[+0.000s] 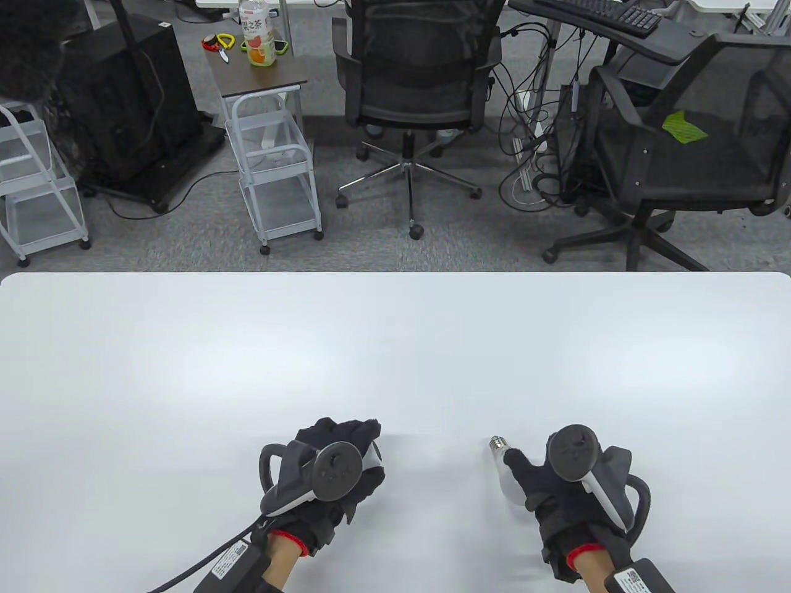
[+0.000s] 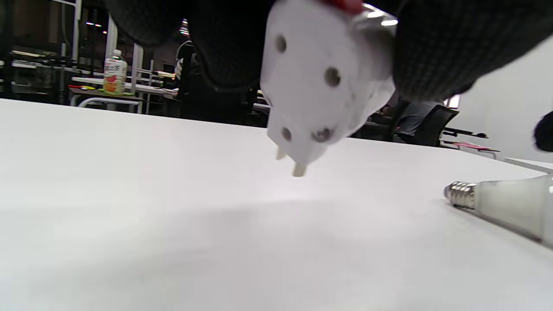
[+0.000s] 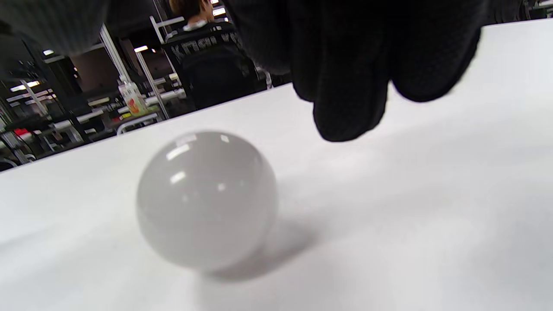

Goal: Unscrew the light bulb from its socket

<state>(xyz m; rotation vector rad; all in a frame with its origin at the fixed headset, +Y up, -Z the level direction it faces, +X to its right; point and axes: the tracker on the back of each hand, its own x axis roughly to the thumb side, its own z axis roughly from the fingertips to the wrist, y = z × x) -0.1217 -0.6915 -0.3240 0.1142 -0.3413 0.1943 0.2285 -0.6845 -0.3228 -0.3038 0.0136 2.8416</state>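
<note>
The light bulb [image 3: 206,199], lower left of the right wrist view, has a smooth, glossy, milky dome catching small highlights; its screw base [image 2: 460,195] is ribbed, shiny metal. The socket [image 2: 319,82] looks like smooth matt white plastic. Both gloves [image 1: 544,485] are black knitted cloth. The table [image 1: 395,352] is smooth, satin white.

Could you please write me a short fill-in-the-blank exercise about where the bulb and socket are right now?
1. The bulb lies on the ____.
2. The socket is held by the ____ hand.
3. The bulb's metal screw base is ____ the socket.
4. The right hand is nearest the ____.

Missing words: table; left; out of; bulb
</note>
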